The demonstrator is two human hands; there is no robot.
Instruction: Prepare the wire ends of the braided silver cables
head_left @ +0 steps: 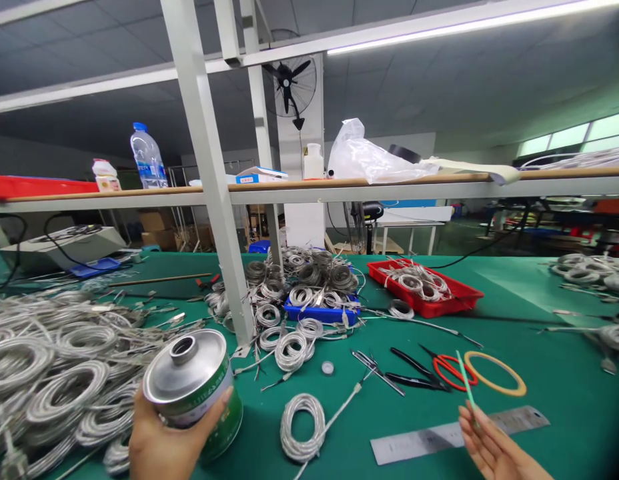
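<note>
At the lower left, my left hand (pixel 172 433) is wrapped round a green metal can (pixel 224 413) with a silver top; its round neck is uncapped. My right hand (pixel 494 440), at the lower right, pinches a thin pale-green stick (pixel 464 377) that points upward above a steel ruler (pixel 424 443). Between my hands lies a coiled grey cable (pixel 303 427) with a stripped end. A small round cap (pixel 327 367) rests on the green table behind it. Tweezers (pixel 379 373), black-handled pliers (pixel 414 373) and orange-handled scissors (pixel 452 370) are beyond the ruler.
Many cable coils (pixel 64 373) heap up on the left. A blue tray (pixel 322 312) and a red tray (pixel 439 303) hold more coils at the back. A white shelf post (pixel 219 200) stands behind the can. A yellow tape ring (pixel 514 383) lies at right.
</note>
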